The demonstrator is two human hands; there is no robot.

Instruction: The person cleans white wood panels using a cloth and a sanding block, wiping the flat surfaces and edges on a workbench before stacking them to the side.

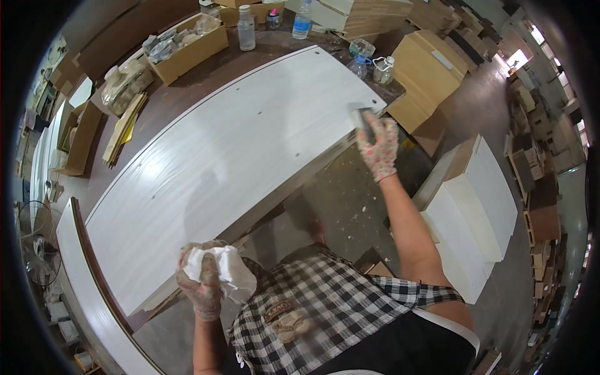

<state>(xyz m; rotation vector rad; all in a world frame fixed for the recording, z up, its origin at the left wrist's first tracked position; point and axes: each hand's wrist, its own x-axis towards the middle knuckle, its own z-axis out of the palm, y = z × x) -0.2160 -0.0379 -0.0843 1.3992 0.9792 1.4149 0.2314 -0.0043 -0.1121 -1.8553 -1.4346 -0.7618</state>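
A long white wood-grain panel (244, 137) lies across the brown worktable, with several small dark holes in its face. My left hand (201, 281), in a dotted work glove, is closed around a crumpled white cloth (234, 272) by the panel's near edge. At the panel's right end my right hand (380, 150), gloved the same way, grips a small dark block (365, 120) with a pale side. The block is at the panel's edge near the corner; its exact kind is blurred.
A cardboard box of crumpled wrappings (190, 51), a bottle (246, 30) and yellowish strips (125, 130) stand behind the panel. Plastic jugs (382, 70) sit beyond its right end. White panels are stacked (472, 215) on my right. Another long white panel (94, 287) lies at left.
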